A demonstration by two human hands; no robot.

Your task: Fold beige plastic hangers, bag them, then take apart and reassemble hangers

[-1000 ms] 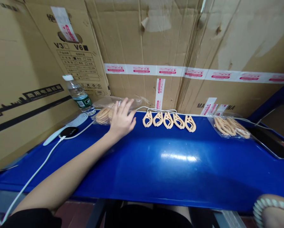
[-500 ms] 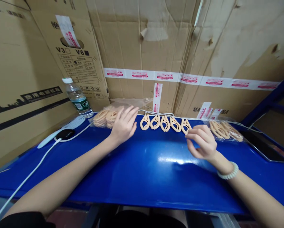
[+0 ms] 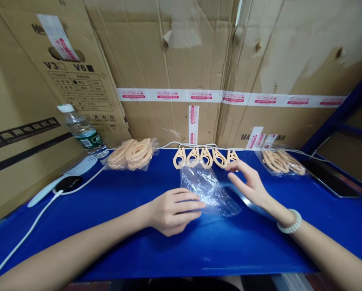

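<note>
A clear plastic bag lies crinkled on the blue table, its far end overlapping the lower parts of some beige pieces. My left hand is at its near left side, fingers curled over the film with the thumb hidden. Behind the bag stretches a row of several beige plastic teardrop-shaped pieces, which look like folded travel hangers. My right hand, with a pale beaded bracelet at its wrist, hovers right of the bag, thumb and forefinger apart. Its fingertips are near the rightmost piece, partly covering it.
Bagged beige pieces lie at left and right. A water bottle, a light-blue hairbrush and a black device on a white cable are at left. A dark tablet lies far right. Cardboard walls the back.
My left hand has come from the left pile toward me and to the right, bringing the clear bag to the table's middle. My right hand's thumb and forefinger have spread apart.
</note>
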